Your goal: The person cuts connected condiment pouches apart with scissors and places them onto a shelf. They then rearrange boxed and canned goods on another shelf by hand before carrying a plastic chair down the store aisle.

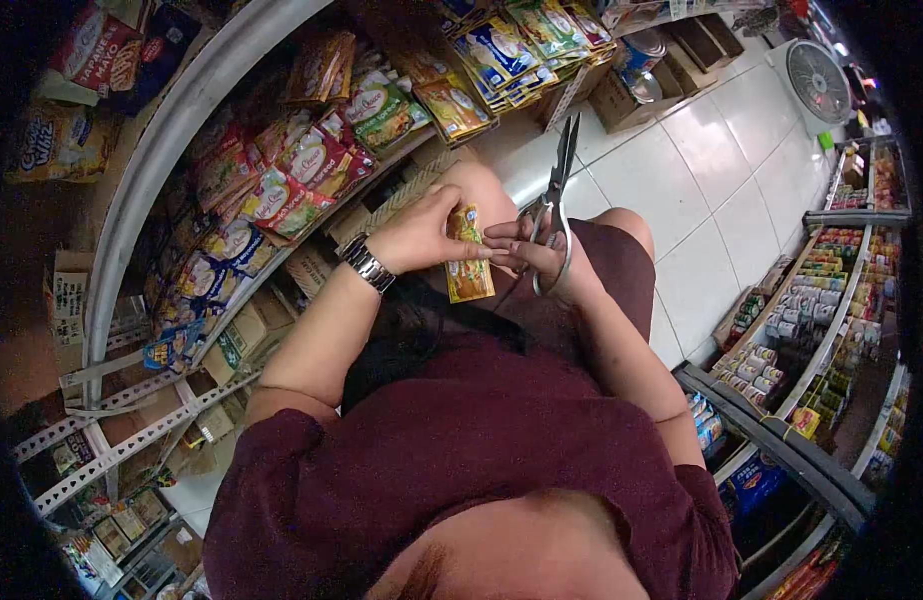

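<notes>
A yellow sachet [471, 278] hangs upright over my lap, in the middle of the view. My left hand [427, 232], with a metal watch [367, 263] on its wrist, pinches the sachet's left side between thumb and fingers. From the right, my right hand [544, 255] holds scissors [559, 190] by the handles, their dark blades pointing up and away from the sachet. The fingertips of my right hand are at the sachet's right edge; whether they also grip it is hard to tell.
Shelves of sachets [312, 165] curve along the left and top. Open cardboard boxes [637, 95] and a fan [817, 80] stand on the white tiled floor [707, 150]. Shelves of cans [802, 310] line the right side.
</notes>
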### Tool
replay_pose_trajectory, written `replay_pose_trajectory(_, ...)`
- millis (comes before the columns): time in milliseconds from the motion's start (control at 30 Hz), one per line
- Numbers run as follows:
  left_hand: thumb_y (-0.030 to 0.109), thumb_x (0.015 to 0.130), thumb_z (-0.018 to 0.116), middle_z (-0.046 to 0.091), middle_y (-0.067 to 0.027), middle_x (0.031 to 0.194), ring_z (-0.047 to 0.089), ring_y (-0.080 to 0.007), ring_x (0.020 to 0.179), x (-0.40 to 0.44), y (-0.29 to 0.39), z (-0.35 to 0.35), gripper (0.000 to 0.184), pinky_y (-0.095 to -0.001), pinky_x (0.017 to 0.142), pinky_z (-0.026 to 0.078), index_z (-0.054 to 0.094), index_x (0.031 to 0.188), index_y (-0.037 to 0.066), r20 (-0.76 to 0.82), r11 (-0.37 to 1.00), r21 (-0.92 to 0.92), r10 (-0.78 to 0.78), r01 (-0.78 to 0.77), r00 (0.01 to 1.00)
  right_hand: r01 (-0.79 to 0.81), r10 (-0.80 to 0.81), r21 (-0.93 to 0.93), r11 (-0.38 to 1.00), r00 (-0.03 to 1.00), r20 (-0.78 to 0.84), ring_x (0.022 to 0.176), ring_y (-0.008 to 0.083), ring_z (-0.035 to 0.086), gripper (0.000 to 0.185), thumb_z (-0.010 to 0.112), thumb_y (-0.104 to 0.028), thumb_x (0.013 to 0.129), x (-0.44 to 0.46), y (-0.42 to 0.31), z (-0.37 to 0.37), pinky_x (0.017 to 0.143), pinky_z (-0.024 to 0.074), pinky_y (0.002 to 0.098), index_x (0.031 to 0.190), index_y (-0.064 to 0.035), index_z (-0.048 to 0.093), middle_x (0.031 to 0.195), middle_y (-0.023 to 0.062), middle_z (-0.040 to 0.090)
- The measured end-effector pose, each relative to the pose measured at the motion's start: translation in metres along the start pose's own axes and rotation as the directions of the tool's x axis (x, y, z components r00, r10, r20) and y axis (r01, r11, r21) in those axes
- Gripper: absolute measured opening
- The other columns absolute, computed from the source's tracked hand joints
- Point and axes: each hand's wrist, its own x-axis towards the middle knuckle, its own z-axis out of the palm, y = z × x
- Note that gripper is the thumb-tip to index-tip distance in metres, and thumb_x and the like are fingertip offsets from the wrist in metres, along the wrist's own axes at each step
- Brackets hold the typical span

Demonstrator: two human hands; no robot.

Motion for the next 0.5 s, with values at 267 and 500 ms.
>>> replay_pose_trajectory(267,0.013,0.076,0.065,0.061,-0.0010,0.084,0.053,-0.0072,0.076,-0.001,-0.004,-0.013,0.014,-0.0230,0.067,0.042,0.060,0.083,0.003,0.263,0.645,-0.664,-0.272,0.378,0.926,-0.038,0.038,0.003,0.999,0.999,-0.031,0.100,0.0273,0.058,0.030,0.060,0.001,0.080,-0.002,0.001,0.011,0.085,0.0503,0.0345,0.095,-0.0014,0.034,0.109,0.0232,0.055)
replay_pose_trajectory(500,0.011,0.080,0.064,0.060,0.0016,0.082,0.053,-0.0053,0.076,-0.004,0.003,-0.020,0.011,-0.0214,0.068,0.042,0.057,0.085,0.006,0.188,0.454,-0.856,-0.178,0.250,0.966,0.080,-0.148,-0.367,0.927,0.975,-0.163,0.082,0.0136,0.052,0.055,0.080,-0.024,0.066,0.002,0.020,0.009,0.074,0.0451,0.0253,0.101,-0.0010,0.044,0.090,0.0057,0.052)
